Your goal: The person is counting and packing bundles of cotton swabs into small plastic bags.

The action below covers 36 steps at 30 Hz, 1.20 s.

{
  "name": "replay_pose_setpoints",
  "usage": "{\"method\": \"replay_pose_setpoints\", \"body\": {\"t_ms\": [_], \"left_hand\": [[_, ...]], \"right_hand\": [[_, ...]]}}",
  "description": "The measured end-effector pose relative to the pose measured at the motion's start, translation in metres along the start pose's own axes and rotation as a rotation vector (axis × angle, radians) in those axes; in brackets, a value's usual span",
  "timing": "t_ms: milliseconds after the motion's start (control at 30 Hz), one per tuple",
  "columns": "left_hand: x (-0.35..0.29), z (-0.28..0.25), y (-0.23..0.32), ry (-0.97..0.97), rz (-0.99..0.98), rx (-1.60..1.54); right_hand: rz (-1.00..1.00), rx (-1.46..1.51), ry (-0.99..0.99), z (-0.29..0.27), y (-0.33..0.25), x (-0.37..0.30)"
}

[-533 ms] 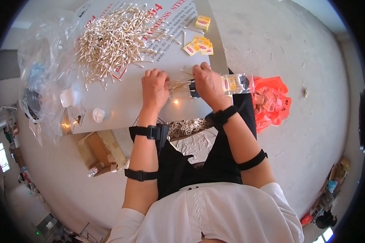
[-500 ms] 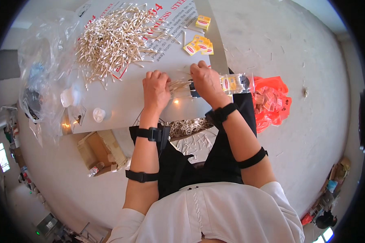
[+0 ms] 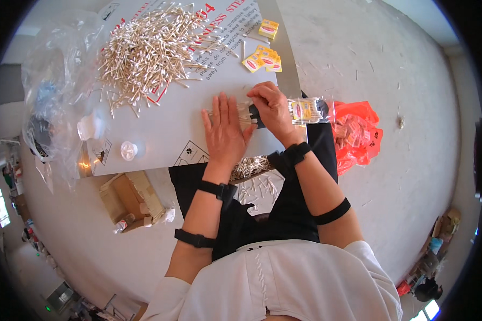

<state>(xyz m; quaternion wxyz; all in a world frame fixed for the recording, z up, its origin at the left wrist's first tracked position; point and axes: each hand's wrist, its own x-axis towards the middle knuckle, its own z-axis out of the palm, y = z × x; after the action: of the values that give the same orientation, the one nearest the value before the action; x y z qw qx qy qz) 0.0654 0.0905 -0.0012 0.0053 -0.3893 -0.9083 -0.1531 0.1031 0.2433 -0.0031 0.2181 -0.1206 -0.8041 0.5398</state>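
Note:
My left hand [image 3: 225,131] lies flat with its fingers stretched out over a bundle of cotton swabs [image 3: 243,115] near the table's front edge. The swabs run rightward into a dark band or sleeve [image 3: 255,116], partly hidden by my right hand [image 3: 275,113]. That hand's fingers are curled and pinched together beside the band; whatever lies between them is hidden. Right of it is a clear packet of cotton swabs [image 3: 310,109] with a yellow card [image 3: 301,110] inside. A large loose heap of cotton swabs [image 3: 150,56] covers the table's far left.
Yellow cards [image 3: 263,60] and a small yellow box [image 3: 268,29] lie at the far right of the table [image 3: 160,128]. A small white cup [image 3: 128,150] and clear plastic bag [image 3: 61,85] are left. Below are a cardboard box [image 3: 129,199] and red bag [image 3: 372,120].
My left hand has moved right, its curled fingers flattening over the swab bundle. My right hand stays almost in place, its fingers bunched slightly differently.

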Motion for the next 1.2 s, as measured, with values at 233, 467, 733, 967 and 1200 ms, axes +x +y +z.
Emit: {"method": "replay_pose_setpoints", "body": {"t_ms": [233, 467, 733, 967, 1200], "left_hand": [[0.021, -0.009, 0.002, -0.057, -0.023, 0.059], [-0.011, -0.006, 0.007, -0.099, 0.034, 0.022], [0.003, -0.007, -0.024, 0.368, -0.181, -0.728], [0.021, 0.009, -0.024, 0.452, -0.284, -1.133], [0.026, 0.016, -0.003, 0.437, -0.267, -1.233]], "right_hand": [[0.097, 0.189, 0.265, 0.008, -0.011, -0.027], [0.153, 0.319, 0.279, 0.024, -0.023, -0.057], [0.11, 0.327, 0.328, 0.02, -0.012, -0.041], [0.108, 0.421, 0.273, 0.032, -0.007, -0.02], [0.093, 0.383, 0.253, 0.04, -0.008, -0.02]]}}
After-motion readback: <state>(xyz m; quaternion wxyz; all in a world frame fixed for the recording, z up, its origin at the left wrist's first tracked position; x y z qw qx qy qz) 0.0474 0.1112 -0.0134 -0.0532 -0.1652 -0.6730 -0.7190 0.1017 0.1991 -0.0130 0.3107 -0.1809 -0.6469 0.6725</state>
